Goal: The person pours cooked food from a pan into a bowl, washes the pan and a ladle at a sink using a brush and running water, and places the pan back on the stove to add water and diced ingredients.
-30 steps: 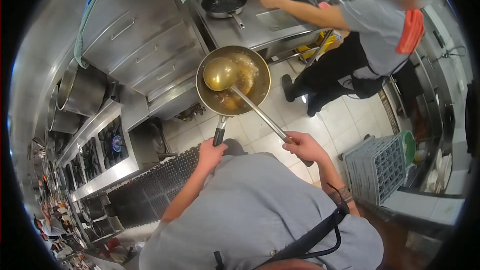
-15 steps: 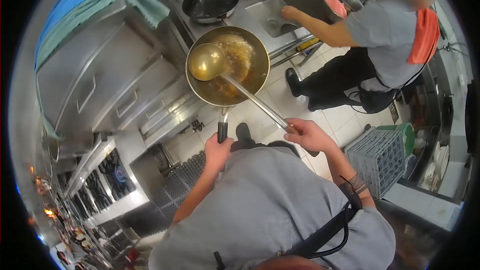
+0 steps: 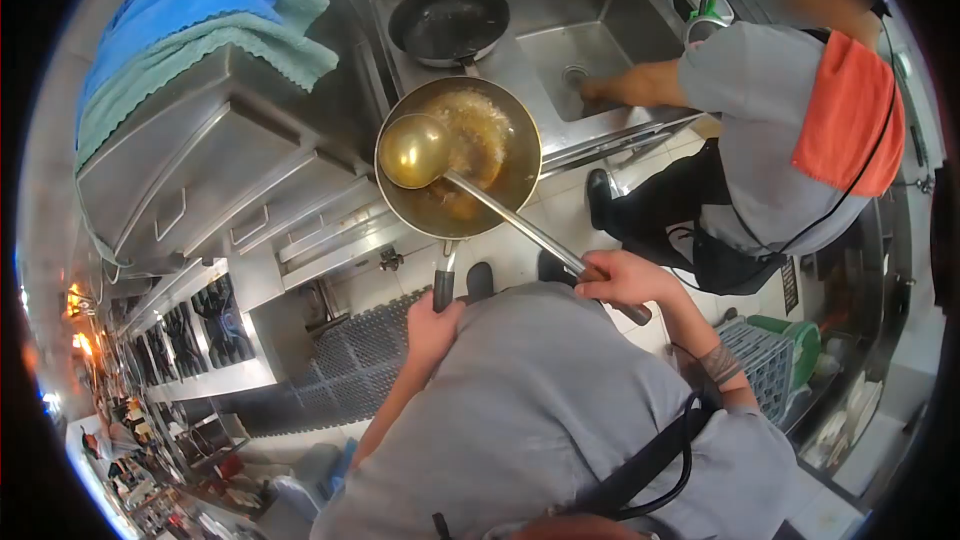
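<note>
My left hand [image 3: 434,328] is closed round the black handle of a frying pan [image 3: 515,180], which I hold out in front of me. Brown, bubbly liquid covers part of the pan's bottom. In my right hand [image 3: 632,278] is the wooden end of a long-handled ladle [image 3: 490,198]. The ladle's round bowl hangs over the left side of the pan and looks golden; I cannot tell what is in it. Just beyond the pan, a second, black frying pan [image 3: 449,20] rests on the metal ledge beside the sink.
A steel sink [image 3: 560,45] lies ahead, where a co-worker [image 3: 745,90] reaches one hand into the basin. Steel drawers [image 3: 215,160] with cloths [image 3: 200,20] on top stand at left, a stove [image 3: 200,335] behind them. A grey crate [image 3: 755,360] is on the right.
My view has shifted, and the sink, drawers and crate sit differently in it. Both hands keep their hold on pan and ladle. The co-worker leans closer, the arm lower in the sink.
</note>
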`<state>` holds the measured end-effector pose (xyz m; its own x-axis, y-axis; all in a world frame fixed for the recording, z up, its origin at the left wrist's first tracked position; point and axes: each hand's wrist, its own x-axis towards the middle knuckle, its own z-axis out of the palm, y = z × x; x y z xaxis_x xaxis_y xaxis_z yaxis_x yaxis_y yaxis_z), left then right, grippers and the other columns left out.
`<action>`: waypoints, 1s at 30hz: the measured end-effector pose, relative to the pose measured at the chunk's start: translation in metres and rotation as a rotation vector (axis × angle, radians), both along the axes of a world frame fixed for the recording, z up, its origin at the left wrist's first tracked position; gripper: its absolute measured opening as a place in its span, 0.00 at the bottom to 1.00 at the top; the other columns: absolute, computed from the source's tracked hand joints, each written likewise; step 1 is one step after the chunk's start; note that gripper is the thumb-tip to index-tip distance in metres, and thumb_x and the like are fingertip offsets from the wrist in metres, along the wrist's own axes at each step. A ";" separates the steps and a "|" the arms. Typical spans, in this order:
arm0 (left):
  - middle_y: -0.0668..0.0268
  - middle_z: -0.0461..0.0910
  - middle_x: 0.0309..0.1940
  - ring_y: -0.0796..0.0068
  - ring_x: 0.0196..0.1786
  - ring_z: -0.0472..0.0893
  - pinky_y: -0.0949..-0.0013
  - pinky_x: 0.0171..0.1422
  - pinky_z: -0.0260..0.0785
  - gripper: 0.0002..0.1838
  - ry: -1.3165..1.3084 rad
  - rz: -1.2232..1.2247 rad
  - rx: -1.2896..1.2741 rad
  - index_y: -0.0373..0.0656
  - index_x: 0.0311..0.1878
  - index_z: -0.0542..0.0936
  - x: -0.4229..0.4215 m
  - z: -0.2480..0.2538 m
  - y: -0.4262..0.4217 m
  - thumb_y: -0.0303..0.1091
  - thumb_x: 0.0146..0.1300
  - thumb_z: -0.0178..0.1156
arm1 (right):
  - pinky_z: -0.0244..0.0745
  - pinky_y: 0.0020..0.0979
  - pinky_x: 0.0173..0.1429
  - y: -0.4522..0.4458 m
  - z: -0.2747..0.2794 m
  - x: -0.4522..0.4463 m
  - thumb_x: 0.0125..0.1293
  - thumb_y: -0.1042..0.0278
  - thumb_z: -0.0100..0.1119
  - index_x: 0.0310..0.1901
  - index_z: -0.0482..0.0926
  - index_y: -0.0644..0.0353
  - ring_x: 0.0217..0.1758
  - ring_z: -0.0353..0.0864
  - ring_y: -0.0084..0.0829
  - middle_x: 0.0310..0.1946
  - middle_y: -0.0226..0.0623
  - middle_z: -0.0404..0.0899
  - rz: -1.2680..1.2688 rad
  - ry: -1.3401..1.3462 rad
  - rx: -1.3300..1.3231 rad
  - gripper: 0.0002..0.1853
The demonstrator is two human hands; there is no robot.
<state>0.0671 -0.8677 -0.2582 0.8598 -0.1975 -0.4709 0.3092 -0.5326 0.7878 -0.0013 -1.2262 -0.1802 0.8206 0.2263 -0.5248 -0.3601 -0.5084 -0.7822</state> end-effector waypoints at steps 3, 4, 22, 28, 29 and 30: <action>0.72 0.74 0.16 0.83 0.17 0.71 0.72 0.22 0.61 0.08 0.002 0.066 -0.022 0.38 0.33 0.80 -0.020 0.010 -0.022 0.32 0.61 0.66 | 0.72 0.29 0.29 -0.018 0.005 -0.006 0.69 0.63 0.67 0.42 0.76 0.64 0.22 0.76 0.22 0.22 0.29 0.75 -0.075 0.112 0.192 0.13; 0.72 0.74 0.16 0.84 0.17 0.71 0.72 0.23 0.62 0.08 0.071 0.125 -0.050 0.38 0.33 0.80 -0.022 0.022 -0.031 0.32 0.62 0.66 | 0.72 0.28 0.28 -0.020 0.008 -0.004 0.69 0.64 0.66 0.44 0.76 0.64 0.21 0.76 0.21 0.22 0.29 0.75 -0.176 0.223 0.341 0.12; 0.42 0.82 0.30 0.44 0.38 0.84 0.50 0.47 0.75 0.20 -0.216 0.197 0.044 0.33 0.39 0.81 -0.011 0.041 -0.116 0.45 0.59 0.68 | 0.66 0.23 0.19 -0.048 -0.016 0.009 0.66 0.79 0.62 0.52 0.75 0.68 0.16 0.70 0.21 0.24 0.31 0.74 -0.260 0.068 0.423 0.13; 0.42 0.83 0.32 0.42 0.39 0.84 0.49 0.48 0.75 0.22 -0.256 0.189 -0.002 0.31 0.40 0.81 0.013 0.040 -0.106 0.45 0.59 0.68 | 0.62 0.24 0.18 -0.027 0.003 0.026 0.67 0.80 0.59 0.51 0.74 0.67 0.15 0.68 0.21 0.21 0.30 0.72 -0.319 0.034 0.407 0.12; 0.42 0.83 0.32 0.42 0.39 0.84 0.49 0.48 0.75 0.22 -0.238 0.101 -0.026 0.31 0.40 0.81 0.013 0.041 -0.103 0.45 0.59 0.68 | 0.62 0.23 0.18 -0.025 0.003 0.033 0.67 0.78 0.60 0.52 0.74 0.67 0.15 0.68 0.20 0.20 0.29 0.71 -0.286 0.033 0.344 0.13; 0.44 0.83 0.32 0.46 0.38 0.84 0.50 0.47 0.75 0.21 -0.171 0.157 -0.031 0.31 0.41 0.81 0.018 0.044 -0.096 0.45 0.61 0.67 | 0.62 0.24 0.19 -0.015 0.018 0.038 0.68 0.75 0.62 0.52 0.76 0.66 0.15 0.68 0.19 0.18 0.27 0.71 -0.299 0.070 0.291 0.13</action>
